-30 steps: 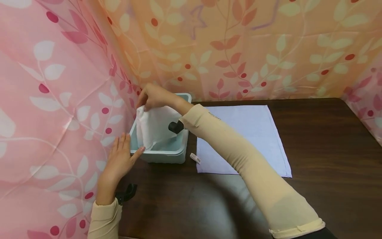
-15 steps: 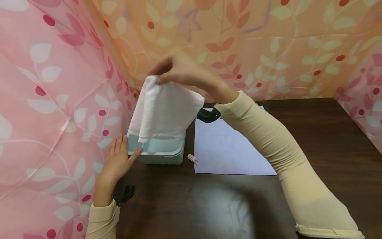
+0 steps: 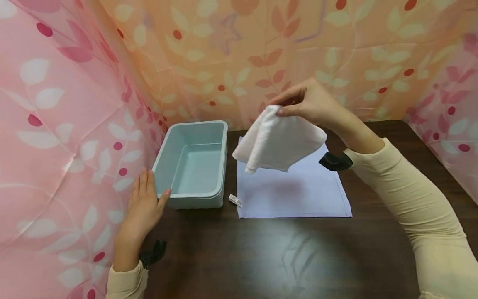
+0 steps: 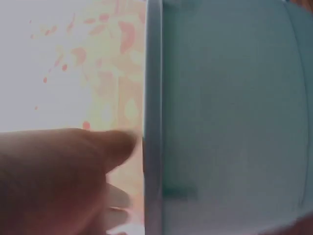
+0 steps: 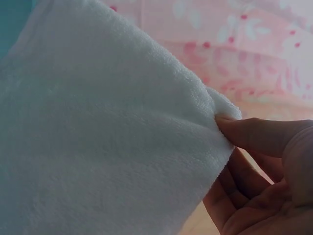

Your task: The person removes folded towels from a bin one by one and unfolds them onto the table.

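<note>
My right hand (image 3: 317,104) pinches a folded white towel (image 3: 280,141) by its upper edge and holds it hanging above a pale lavender cloth (image 3: 298,199) spread flat on the table. In the right wrist view the thumb (image 5: 254,134) presses the towel's fuzzy corner against the fingers. At the left, my left hand (image 3: 143,207) rests against the near left corner of a light blue plastic bin (image 3: 220,166), fingers extended and thumb at the rim. The bin's inside shows bare. In the left wrist view the left thumb (image 4: 120,147) touches the bin's rim (image 4: 153,98).
The dark wooden table (image 3: 239,257) runs beneath everything. A small white label (image 3: 235,200) sticks out from the lavender cloth's left edge, beside the bin. Pink floral fabric (image 3: 67,145) hangs at the left, and orange floral fabric (image 3: 209,62) stands behind the table.
My right hand has lifted the white towel up out of the bin and carried it right, over the lavender cloth. The left hand has stayed at the bin's corner.
</note>
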The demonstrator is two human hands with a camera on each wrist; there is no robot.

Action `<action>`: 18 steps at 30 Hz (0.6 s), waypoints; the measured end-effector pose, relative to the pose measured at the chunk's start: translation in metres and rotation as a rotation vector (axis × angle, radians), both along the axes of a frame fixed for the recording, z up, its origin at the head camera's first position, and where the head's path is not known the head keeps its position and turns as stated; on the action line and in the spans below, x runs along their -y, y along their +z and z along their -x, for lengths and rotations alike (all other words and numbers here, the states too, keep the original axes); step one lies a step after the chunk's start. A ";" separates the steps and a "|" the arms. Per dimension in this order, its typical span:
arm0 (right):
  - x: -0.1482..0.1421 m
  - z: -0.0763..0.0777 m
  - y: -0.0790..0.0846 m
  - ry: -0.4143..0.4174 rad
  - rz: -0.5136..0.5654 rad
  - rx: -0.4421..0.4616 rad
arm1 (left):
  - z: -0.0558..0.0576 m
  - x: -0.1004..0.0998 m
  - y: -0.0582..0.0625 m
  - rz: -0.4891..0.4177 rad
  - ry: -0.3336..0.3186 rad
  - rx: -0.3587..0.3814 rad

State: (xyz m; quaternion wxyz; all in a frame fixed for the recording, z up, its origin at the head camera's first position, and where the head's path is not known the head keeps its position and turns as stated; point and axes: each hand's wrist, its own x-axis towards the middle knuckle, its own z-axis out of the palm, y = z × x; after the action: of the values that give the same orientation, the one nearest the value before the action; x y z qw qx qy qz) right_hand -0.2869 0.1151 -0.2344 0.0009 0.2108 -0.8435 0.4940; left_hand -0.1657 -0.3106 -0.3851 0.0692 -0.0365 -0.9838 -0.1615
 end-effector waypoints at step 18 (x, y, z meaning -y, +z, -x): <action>-0.099 -0.040 -0.038 -0.090 -0.375 0.040 | -0.008 -0.174 -0.061 0.265 -0.816 0.044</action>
State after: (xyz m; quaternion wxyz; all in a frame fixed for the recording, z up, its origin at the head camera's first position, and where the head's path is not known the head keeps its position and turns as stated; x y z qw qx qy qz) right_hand -0.2472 0.2144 -0.2720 -0.0331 0.1597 -0.9292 0.3317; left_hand -0.1579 -0.1363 -0.4464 -0.0265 -0.4277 -0.9022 -0.0486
